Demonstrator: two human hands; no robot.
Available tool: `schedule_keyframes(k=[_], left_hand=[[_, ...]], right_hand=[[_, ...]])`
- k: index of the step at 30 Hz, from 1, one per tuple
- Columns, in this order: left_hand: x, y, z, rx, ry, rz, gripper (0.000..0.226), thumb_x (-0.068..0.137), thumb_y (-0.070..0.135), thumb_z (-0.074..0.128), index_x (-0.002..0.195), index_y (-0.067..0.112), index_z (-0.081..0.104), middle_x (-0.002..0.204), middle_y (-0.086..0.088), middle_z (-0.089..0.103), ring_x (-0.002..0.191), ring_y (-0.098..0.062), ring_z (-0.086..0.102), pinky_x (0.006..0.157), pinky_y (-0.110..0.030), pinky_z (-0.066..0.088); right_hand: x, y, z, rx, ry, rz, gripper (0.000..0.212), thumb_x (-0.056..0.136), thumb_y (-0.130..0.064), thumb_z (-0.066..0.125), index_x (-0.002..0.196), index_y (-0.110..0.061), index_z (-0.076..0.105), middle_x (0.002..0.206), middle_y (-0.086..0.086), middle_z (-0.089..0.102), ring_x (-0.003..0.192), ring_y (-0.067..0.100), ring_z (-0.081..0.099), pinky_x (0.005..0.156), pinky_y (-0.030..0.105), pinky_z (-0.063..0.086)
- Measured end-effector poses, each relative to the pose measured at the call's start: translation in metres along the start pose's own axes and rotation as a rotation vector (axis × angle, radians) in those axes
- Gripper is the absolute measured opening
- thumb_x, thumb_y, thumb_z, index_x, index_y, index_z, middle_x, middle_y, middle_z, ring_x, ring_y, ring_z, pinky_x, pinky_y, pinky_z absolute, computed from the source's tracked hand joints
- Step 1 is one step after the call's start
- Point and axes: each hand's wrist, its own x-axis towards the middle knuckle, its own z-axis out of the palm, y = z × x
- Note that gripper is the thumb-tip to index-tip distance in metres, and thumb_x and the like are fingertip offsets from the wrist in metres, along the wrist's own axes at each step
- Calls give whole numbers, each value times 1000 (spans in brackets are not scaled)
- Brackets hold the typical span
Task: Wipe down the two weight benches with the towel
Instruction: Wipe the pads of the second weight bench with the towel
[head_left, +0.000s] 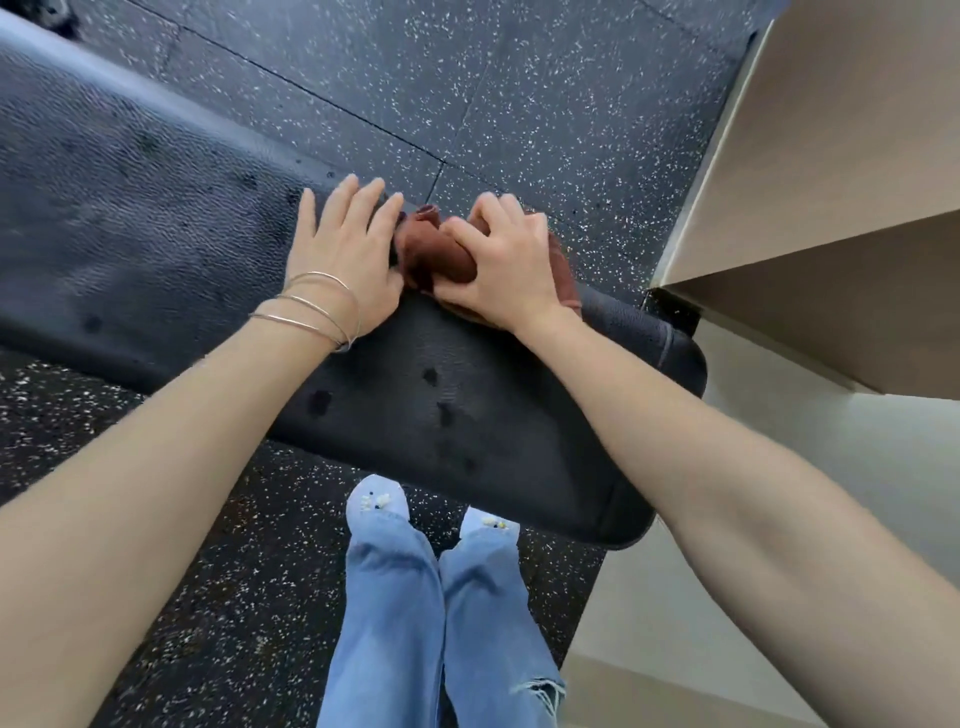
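Note:
A black padded weight bench (156, 249) runs from the upper left to the lower right, with dark wet spots on its pad. A bunched rust-brown towel (426, 249) lies on the bench's far edge. My right hand (506, 260) is closed around the towel and presses it onto the pad. My left hand (348, 249) rests flat on the bench just left of the towel, fingers spread, with thin bangles on the wrist. Only one bench is in view.
Black speckled rubber flooring (519, 93) surrounds the bench. A beige wall or cabinet (831, 182) stands close to the bench's right end. My legs in blue jeans (415, 597) stand against the bench's near side.

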Motion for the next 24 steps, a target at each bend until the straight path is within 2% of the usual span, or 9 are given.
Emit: schedule_keyframes(k=[2, 5, 9, 12, 17, 21, 24], left_hand=[[4, -9, -4, -5, -7, 0, 67, 88, 28, 50, 147, 13, 21, 156, -8, 17, 144, -28, 9, 115, -52, 6], [6, -11, -9, 28, -40, 68, 66, 90, 33, 48, 147, 16, 20, 157, -6, 17, 145, -26, 9, 116, -52, 6], [8, -4, -3, 67, -98, 140, 67, 92, 40, 44, 148, 20, 16, 157, -3, 14, 145, -23, 7, 116, -51, 3], [7, -6, 5, 36, -61, 132, 68, 90, 41, 46, 148, 20, 17, 157, -4, 15, 145, -23, 6, 116, -53, 4], [0, -8, 5, 19, -19, 63, 70, 90, 40, 48, 148, 18, 17, 157, -7, 13, 145, -25, 6, 116, -53, 2], [-26, -12, 1, -9, 23, -98, 73, 88, 37, 51, 147, 8, 19, 156, -15, 14, 145, -29, 7, 116, -51, 1], [-49, -19, 1, -12, 1, -218, 74, 88, 38, 50, 147, 8, 18, 156, -17, 9, 145, -31, 5, 115, -51, 0]], right_hand=[[5, 7, -2, 10, -36, -71, 43, 64, -46, 68, 97, -17, 68, 92, 15, 58, 89, 33, 54, 71, 41, 38], [-44, 43, -11, 12, -74, -168, 43, 66, -46, 64, 95, -15, 68, 88, 16, 56, 84, 33, 52, 70, 39, 36], [-130, 95, -20, -37, -41, -70, 41, 69, -48, 61, 89, -14, 71, 82, 13, 55, 79, 26, 43, 68, 38, 34], [-136, 99, -15, -66, -54, -72, 39, 67, -47, 62, 86, -14, 70, 81, 12, 55, 77, 29, 49, 68, 40, 35], [-63, 50, -11, 32, 30, 26, 35, 62, -44, 69, 84, -17, 67, 81, 11, 55, 79, 30, 53, 66, 39, 36], [60, -18, 13, 175, -125, 55, 52, 70, -49, 67, 115, -25, 60, 107, 9, 53, 104, 28, 47, 79, 43, 42], [101, -45, 22, 216, -173, -2, 54, 73, -50, 63, 121, -26, 55, 113, 9, 51, 111, 27, 45, 84, 44, 42]])
